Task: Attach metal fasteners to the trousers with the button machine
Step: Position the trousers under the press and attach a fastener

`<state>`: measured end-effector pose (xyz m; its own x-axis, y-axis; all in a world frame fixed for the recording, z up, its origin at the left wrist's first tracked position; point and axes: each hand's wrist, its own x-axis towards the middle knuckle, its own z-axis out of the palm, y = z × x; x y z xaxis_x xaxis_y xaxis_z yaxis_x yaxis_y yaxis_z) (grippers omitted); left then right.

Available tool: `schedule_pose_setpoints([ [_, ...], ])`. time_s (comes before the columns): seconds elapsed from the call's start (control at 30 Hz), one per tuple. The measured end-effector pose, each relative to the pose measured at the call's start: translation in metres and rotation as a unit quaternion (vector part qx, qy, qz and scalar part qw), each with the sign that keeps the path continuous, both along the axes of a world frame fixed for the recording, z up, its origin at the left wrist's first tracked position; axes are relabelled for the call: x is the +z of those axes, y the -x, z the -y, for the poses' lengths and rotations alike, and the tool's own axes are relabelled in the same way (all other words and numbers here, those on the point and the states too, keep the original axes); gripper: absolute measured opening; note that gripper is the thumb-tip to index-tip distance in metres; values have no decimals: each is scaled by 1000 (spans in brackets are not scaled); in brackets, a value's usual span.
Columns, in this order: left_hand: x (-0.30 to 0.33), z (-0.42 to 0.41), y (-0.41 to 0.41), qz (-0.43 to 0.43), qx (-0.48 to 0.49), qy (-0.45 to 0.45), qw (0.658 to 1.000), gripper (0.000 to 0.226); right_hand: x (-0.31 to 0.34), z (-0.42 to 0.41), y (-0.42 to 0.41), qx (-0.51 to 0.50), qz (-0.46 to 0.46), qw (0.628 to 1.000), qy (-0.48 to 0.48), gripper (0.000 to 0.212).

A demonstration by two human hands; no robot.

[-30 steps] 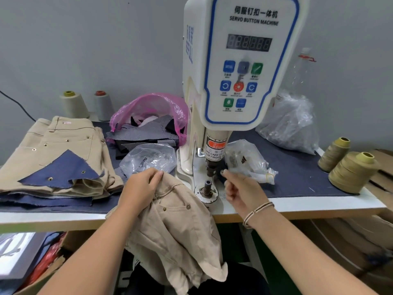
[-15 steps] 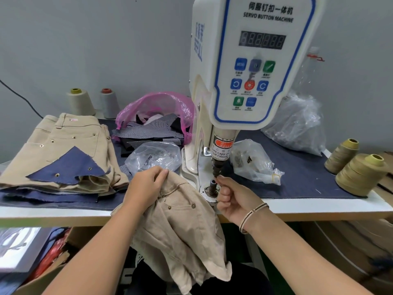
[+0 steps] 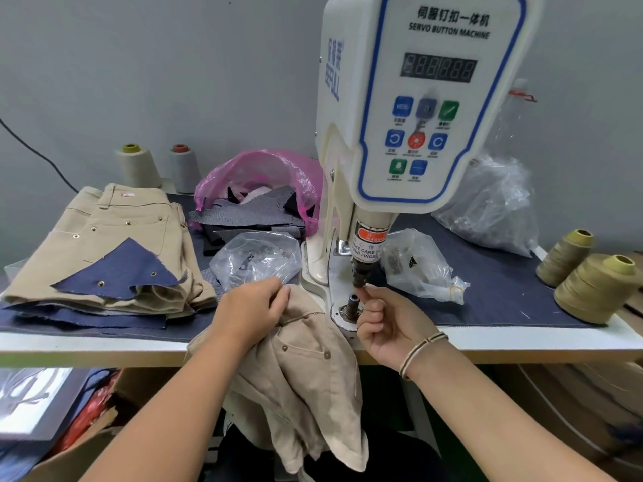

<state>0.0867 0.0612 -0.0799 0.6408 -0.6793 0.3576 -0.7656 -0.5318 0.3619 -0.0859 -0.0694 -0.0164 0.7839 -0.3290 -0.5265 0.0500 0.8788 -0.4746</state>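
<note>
Right hand [image 3: 389, 325] now nearer die [image 3: 352, 302] (trousers [image 3: 306, 370] hanging lengthwise).

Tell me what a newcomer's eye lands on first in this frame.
The white servo button machine towers at centre right, its punch just above the right hand, whose fingertips pinch at the die. The left hand bunches beige trousers over the table edge, beside a folded stack at left.

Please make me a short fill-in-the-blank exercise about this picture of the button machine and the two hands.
1. The left hand grips the beige ____.
2. The right hand holds its fingertips at the button machine, between punch and lower ____.
3. A ____ plastic bag holds fabric scraps.

Missing words: trousers; die; pink
</note>
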Motion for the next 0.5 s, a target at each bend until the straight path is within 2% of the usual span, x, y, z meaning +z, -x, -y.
schedule_pose_setpoints([
  [0.2, 0, 0, -4, 93, -40, 52, 994, 37, 8, -1, 2, -15, -12, 1000, -7, 22],
  [0.33, -4, 1, -8, 36, -17, 33, 999, 24, 4, -27, 4, 11, 6, 1000, -13, 16],
  [0.43, -2, 1, -8, 1, -42, 41, 998, 22, 6, -52, -9, 77, -14, 993, 89, 11],
  [0.5, -2, 0, -7, 0, -71, 37, 997, 20, 8, -61, -29, 113, -15, 972, 205, 14],
])
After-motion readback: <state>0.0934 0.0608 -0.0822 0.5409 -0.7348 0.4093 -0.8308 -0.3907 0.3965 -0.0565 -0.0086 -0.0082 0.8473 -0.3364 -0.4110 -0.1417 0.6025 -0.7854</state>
